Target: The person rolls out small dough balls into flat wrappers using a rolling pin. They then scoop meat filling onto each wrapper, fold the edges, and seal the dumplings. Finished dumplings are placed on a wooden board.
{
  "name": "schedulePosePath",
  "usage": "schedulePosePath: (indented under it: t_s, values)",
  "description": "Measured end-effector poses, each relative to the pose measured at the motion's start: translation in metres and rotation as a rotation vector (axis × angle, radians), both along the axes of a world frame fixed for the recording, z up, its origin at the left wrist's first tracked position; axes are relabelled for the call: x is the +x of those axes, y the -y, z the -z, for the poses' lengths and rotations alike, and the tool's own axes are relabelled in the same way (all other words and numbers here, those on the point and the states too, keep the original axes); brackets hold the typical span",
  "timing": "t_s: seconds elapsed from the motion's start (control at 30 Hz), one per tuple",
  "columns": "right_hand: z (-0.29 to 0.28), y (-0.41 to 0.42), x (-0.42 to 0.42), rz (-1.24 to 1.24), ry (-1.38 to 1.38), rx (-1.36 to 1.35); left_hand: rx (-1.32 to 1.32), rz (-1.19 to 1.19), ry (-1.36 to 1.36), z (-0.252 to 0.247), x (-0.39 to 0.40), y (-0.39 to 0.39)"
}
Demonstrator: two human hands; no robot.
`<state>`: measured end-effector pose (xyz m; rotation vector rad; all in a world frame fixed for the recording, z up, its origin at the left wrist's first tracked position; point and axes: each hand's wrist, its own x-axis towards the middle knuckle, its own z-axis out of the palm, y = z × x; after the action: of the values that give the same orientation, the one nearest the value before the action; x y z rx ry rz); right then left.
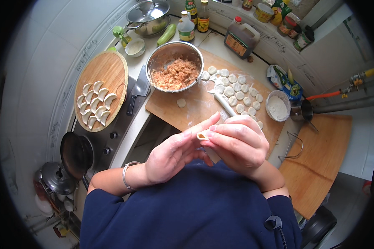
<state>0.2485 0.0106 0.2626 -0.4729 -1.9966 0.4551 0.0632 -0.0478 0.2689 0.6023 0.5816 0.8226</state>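
Observation:
My right hand (241, 141) pinches a small folded dough wrapper (202, 136) between thumb and fingers; its curved edge shows, and the rest is hidden by the fingers. My left hand (176, 154), floury and with a bangle at the wrist, is held beside the wrapper with its fingers apart. Just beyond the hands, a white rolling pin (225, 105) lies on a wooden board (193, 105). One flattened dough round (181, 103) sits alone on the board, and several dough rounds (229, 91) are spread to the right. A steel bowl (200, 62) contains minced filling (179, 74) and a utensil.
Several shaped dumplings (94, 105) rest on a round wooden board (107, 67) at left. A cleaver (141, 84) lies between that board and the bowl. A flour bowl (277, 105) stands right. Bottles (203, 18), a jug (241, 39) and a lidded pot (148, 18) line the back.

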Motion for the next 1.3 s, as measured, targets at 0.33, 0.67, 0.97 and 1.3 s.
schedulePosePath:
  t_s: [0.33,0.67,0.97,1.3]
  values:
    - [-0.007,0.002,-0.004,-0.15,-0.142,-0.245,-0.012,0.078,-0.005,0.009,-0.006,0.003]
    - [-0.001,0.0,-0.009,-0.091,-0.15,-0.205,0.057,0.107,-0.135,0.005,-0.012,-0.008]
    - [-0.005,-0.009,-0.012,0.096,-0.068,-0.156,0.147,-0.128,-0.107,0.013,-0.003,-0.01]
    - [0.014,-0.016,-0.014,0.197,-0.067,0.025,0.161,-0.189,-0.104,0.016,-0.001,-0.017]
